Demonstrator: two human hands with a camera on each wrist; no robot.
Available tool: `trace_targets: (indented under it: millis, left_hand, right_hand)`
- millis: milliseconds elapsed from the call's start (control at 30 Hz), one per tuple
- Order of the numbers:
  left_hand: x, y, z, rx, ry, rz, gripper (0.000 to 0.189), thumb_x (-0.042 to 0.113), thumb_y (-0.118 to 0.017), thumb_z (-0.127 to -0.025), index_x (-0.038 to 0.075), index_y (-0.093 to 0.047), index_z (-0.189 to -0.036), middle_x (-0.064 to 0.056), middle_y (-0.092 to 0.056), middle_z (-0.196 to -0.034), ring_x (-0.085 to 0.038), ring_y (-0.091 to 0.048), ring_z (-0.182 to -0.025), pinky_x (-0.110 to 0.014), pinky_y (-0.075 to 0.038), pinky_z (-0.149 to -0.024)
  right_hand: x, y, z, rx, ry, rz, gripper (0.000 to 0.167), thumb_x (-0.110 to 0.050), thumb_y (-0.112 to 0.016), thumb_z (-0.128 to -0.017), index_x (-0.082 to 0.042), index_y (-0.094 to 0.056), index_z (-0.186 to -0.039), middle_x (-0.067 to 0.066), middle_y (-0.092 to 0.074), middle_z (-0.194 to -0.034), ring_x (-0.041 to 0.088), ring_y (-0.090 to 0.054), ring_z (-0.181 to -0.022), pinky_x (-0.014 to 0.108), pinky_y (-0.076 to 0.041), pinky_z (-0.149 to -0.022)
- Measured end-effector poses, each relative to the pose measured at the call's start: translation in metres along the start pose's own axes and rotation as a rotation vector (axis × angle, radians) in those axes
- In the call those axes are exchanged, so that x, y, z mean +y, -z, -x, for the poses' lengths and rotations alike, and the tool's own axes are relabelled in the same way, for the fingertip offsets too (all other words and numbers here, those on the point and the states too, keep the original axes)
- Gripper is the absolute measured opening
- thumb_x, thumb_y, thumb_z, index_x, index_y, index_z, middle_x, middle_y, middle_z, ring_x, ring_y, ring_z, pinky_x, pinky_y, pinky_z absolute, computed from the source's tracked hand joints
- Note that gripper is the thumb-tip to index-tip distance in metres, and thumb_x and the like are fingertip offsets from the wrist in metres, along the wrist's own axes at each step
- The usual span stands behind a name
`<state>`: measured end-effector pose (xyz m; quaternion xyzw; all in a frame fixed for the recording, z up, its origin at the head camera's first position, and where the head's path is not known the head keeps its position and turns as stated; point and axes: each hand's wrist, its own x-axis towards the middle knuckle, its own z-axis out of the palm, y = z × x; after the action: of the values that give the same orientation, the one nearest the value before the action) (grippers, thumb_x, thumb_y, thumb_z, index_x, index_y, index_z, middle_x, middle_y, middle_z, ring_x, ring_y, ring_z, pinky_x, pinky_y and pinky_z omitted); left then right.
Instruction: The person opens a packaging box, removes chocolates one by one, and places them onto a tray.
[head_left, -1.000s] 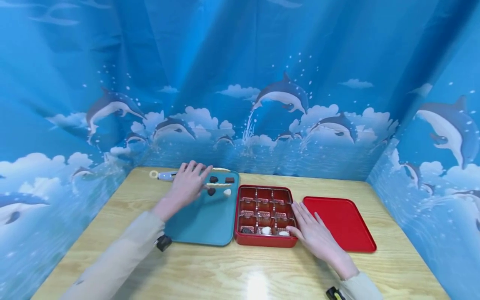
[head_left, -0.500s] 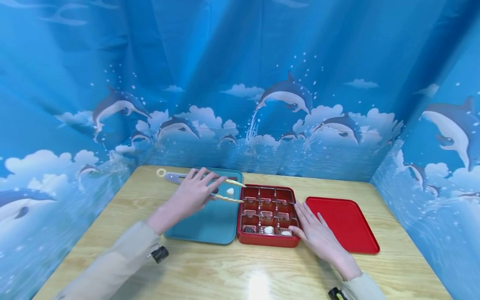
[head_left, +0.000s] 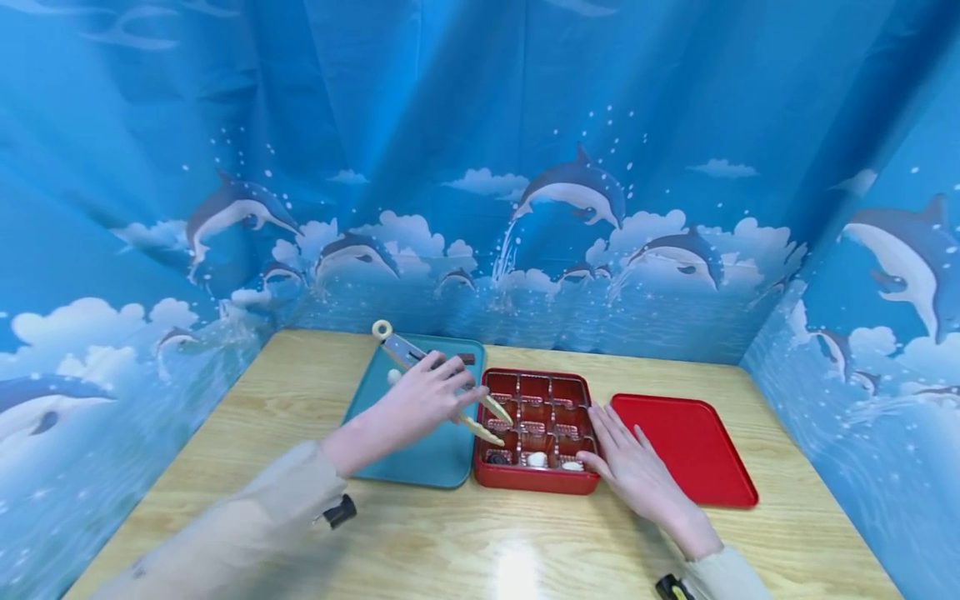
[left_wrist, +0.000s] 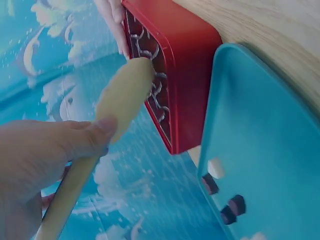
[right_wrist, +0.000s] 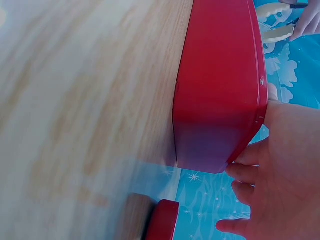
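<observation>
My left hand (head_left: 431, 392) grips a pair of tongs (head_left: 401, 346) with a grey handle and cream tips. Those tips stand apart over the left part of a red compartment box (head_left: 525, 478); no piece shows between them. In the left wrist view, thumb and fingers hold one cream arm of the tongs (left_wrist: 125, 95), its tip overlapping the box opening. Along the front row of the box lie a dark round piece (head_left: 497, 458) and two white pieces, one a white heart-like piece (head_left: 536, 460). My right hand (head_left: 637, 479), fingers extended, rests against the box's right side.
A teal tray (head_left: 408, 462) stands left of the box, carrying several small dark and white chocolate-like pieces, among them a brown block (head_left: 467, 358). A red lid (head_left: 686, 446) lies right of the box. A dolphin-print curtain (head_left: 480, 208) closes off the back and sides.
My left hand has swung the tongs right and forward off the tray, so their tips now hang over the box. The right hand stays at the box's side.
</observation>
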<state>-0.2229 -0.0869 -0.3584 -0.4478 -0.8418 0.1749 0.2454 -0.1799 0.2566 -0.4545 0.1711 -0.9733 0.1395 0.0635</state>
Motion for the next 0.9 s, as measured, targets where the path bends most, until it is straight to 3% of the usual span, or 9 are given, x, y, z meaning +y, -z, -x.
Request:
trace_targets:
  millis: [167,400,667,900]
  left_hand:
    - [0.009,0.008,-0.018,-0.074,-0.076,-0.106,0.038,0.034,-0.075,-0.092,0.033,-0.069,-0.129,0.009,-0.070,-0.116,-0.017,-0.055,-0.110,-0.037,-0.044,-0.097]
    - [0.023,0.016,-0.039,-0.170,-0.149,-0.216,0.034,0.033,-0.077,-0.090,0.038,-0.073,-0.123,0.015,-0.070,-0.121,-0.013,-0.054,-0.117,-0.034,-0.042,-0.102]
    - [0.042,0.019,-0.055,-0.276,-0.186,-0.288,0.025,0.037,-0.075,-0.092,0.040,-0.076,-0.116,0.018,-0.069,-0.122,-0.010,-0.052,-0.115,-0.030,-0.040,-0.099]
    - [0.055,0.014,-0.059,-0.311,-0.171,-0.309,0.014,0.041,-0.076,-0.091,0.040,-0.078,-0.105,0.019,-0.069,-0.118,-0.009,-0.051,-0.115,-0.030,-0.037,-0.099]
  right_hand:
    - [0.001,0.000,-0.001,0.002,-0.001,0.001,0.075,-0.045,-0.055,-0.103,0.002,-0.031,-0.157,0.021,-0.029,-0.163,0.043,-0.022,-0.151,0.066,-0.022,-0.116]
    - [0.001,-0.001,-0.002,0.009,0.012,0.000,0.076,-0.047,-0.053,-0.103,0.003,-0.032,-0.156,0.021,-0.029,-0.163,0.043,-0.024,-0.150,0.067,-0.023,-0.116]
    - [0.002,-0.003,-0.002,-0.007,0.002,-0.001,0.077,-0.047,-0.054,-0.103,0.001,-0.031,-0.157,0.019,-0.028,-0.164,0.043,-0.023,-0.151,0.066,-0.023,-0.116]
    - [0.001,-0.002,-0.001,0.016,0.016,0.005,0.077,-0.048,-0.055,-0.102,0.002,-0.033,-0.156,0.020,-0.030,-0.163,0.043,-0.025,-0.150,0.066,-0.025,-0.115]
